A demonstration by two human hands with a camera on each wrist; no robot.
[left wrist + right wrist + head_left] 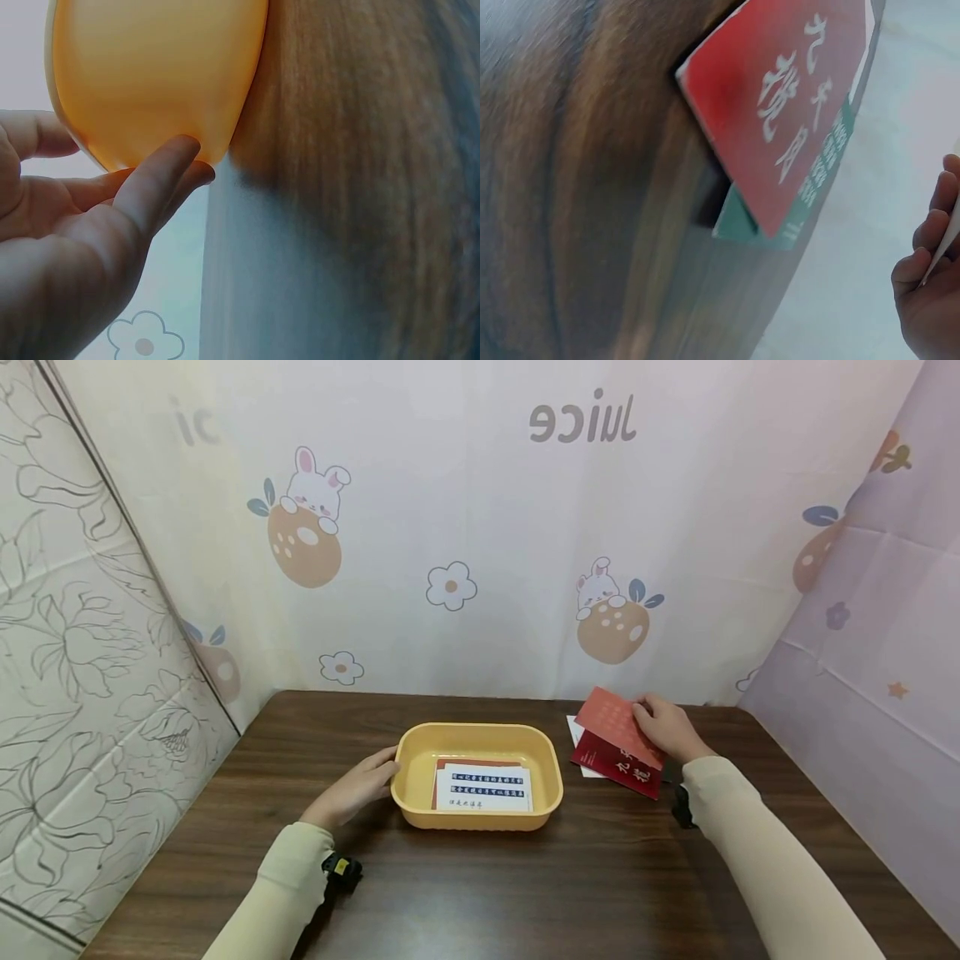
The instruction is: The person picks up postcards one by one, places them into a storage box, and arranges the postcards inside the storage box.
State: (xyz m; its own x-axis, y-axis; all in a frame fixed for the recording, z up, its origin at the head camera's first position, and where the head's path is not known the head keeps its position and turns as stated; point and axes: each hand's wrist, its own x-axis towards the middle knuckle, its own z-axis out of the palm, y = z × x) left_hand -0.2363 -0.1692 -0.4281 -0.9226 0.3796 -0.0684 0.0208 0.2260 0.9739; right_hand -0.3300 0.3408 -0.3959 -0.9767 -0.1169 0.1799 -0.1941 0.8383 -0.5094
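A yellow plastic basin (555, 777) sits on the table with several cards (487, 781) lying inside, a white printed one on top and a red edge behind. My left hand (358, 789) rests against the basin's left end; in the left wrist view its mostly straight fingers (161, 176) touch the outer wall and rim. To the right, my right hand (666, 727) pinches a light red card (609, 718) by its edge, tilted above the pile. Under it lie a dark red card (618, 767) with white characters, a white card (576, 733) and a green card (742, 221).
The brown wooden table (480, 885) runs back to a printed curtain (465, 485) with rabbits and fruit. A flower-line panel (90, 652) borders the left, and another curtain side (862, 693) the right. A dark band device (341, 867) is on the left wrist.
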